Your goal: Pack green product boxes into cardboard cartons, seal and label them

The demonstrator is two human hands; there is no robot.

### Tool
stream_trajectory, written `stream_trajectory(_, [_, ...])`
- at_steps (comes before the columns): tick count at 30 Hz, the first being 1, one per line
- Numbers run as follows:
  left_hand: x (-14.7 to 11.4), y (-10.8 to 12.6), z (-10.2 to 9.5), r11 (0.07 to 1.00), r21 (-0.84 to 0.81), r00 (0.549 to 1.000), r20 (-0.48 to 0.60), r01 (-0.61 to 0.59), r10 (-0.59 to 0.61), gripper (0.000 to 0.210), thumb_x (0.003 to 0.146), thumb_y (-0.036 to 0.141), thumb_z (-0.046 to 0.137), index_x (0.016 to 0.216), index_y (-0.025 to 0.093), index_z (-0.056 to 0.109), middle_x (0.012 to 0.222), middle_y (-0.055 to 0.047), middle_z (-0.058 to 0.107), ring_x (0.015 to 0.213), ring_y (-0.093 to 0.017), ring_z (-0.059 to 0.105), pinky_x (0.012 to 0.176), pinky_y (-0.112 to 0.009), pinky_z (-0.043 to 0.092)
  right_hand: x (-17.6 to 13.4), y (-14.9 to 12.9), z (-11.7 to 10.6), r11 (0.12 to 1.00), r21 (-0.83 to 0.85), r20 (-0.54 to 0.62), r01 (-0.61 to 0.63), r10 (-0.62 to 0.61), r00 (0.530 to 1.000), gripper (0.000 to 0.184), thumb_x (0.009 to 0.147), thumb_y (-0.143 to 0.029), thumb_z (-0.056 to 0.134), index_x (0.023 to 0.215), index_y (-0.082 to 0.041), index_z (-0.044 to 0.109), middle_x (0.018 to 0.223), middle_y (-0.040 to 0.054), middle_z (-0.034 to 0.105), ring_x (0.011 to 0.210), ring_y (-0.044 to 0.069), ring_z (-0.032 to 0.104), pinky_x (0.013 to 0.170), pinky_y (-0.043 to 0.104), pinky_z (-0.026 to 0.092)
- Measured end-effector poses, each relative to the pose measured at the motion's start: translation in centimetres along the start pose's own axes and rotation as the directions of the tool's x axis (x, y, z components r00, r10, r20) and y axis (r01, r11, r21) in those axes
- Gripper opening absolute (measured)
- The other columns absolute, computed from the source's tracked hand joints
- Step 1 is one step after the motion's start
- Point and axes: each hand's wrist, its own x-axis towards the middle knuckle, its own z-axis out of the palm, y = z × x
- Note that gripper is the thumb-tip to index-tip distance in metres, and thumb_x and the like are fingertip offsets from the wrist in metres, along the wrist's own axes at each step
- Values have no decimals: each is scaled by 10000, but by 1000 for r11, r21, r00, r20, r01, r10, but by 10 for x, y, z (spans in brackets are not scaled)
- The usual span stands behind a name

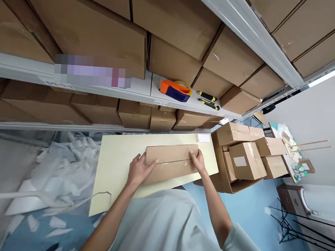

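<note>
Pale yellow tabletop (119, 156), cardboard box (172, 167) between two hands (139, 171) (198, 162), grip at each end.

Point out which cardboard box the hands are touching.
The long, narrow box lying on the pale yellow tabletop, left hand near one end, right hand near the other. Shelved boxes and the stacked boxes at picture right are untouched.

Tabletop (114, 164) free left of box (171, 155); cartons (249, 162) crowd its right.

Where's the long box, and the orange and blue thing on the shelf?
Long box (172, 166), head view: middle, just below the seam.
Orange and blue thing (176, 94), head view: its blue side.
</note>
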Motion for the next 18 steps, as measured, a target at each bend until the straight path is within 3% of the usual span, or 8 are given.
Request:
stream_trajectory(4, [-7, 4, -10, 996, -79, 999, -38, -34, 31, 748, 851, 685, 736, 1431, 213, 728, 1557, -203, 672, 1522, -419, 590, 1291, -556, 485, -10, -9, -9, 991, 121, -59, 61, -54, 997, 649, 964, -664, 763, 1386, -178, 678, 1429, 191, 776, 1334, 334, 741, 1154, 469, 593])
stream_trajectory(7, [-14, 8, -3, 983, -182, 999, -23, 21, -26, 776, 812, 701, 765, 1430, 233, 718, 1518, -175, 705, 1462, -398, 642, 1253, -547, 529, -13, -4, -13, 985, 143, -86, 92, -80, 993, 634, 974, -651, 764, 1389, -183, 662, 1432, 183, 765, 1359, 317, 716, 1179, 463, 569])
stream_trajectory(14, [-36, 21, 25, 881, -416, 970, 10, 226, -245, 777, 838, 667, 790, 1452, 215, 641, 1516, -169, 726, 1328, -308, 741, 1233, -498, 555, -22, 47, -29, 989, 151, -34, 2, 4, 999, 580, 951, -657, 770, 1308, -209, 673, 1393, 167, 787, 1334, 316, 739, 1217, 513, 556])
stream_trajectory(18, [-56, 23, 34, 853, -398, 925, -26, 338, -379, 720, 827, 693, 778, 1336, 211, 615, 1412, -182, 753, 1254, -335, 762, 1174, -543, 593, -38, 75, -39, 982, 188, 51, -24, 15, 999, 522, 974, -614, 762, 1316, -227, 690, 1430, 160, 779, 1338, 318, 754, 1164, 522, 624])
